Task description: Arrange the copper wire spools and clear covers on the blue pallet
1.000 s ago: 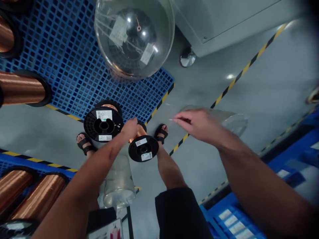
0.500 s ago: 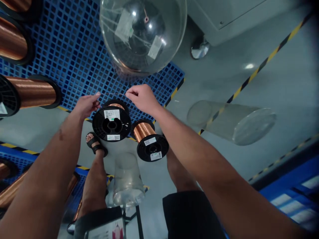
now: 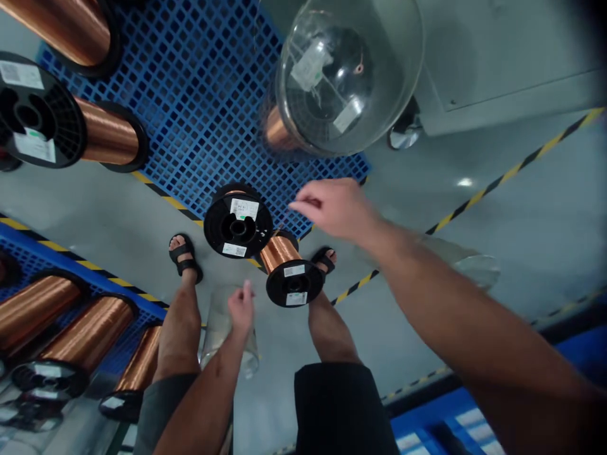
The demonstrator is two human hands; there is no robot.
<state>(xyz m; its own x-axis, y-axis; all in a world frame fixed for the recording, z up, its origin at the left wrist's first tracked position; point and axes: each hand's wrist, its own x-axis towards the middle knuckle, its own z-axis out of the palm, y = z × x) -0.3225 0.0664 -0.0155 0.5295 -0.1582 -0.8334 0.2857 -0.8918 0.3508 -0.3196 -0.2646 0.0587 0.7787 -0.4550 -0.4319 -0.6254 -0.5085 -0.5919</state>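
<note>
My right hand (image 3: 334, 205) is closed in a pinch above the blue pallet's near corner. A thin copper wire, only faintly visible, runs from its fingertips down toward the smaller copper wire spool (image 3: 279, 254). My left hand (image 3: 241, 306) hangs lower, in front of the spools and over a clear plastic cylinder (image 3: 218, 316). Its fingers are drawn together, and whatever they may hold is too small to make out. Left of the smaller spool stands a larger black-flanged spool (image 3: 238, 226) with white labels on its end.
A big clear cylinder (image 3: 398, 82) covers a spool on the blue pallet (image 3: 203, 114). More copper spools (image 3: 109, 133) stand at left and lower left (image 3: 95, 328). Another clear cylinder (image 3: 474, 268) lies on the floor behind my right forearm. Yellow-black tape (image 3: 462, 210) marks the floor.
My hands held a thin wire stretched between them above the spools. My left hand has dropped down and toward me; my right stays raised. The view has shifted.
</note>
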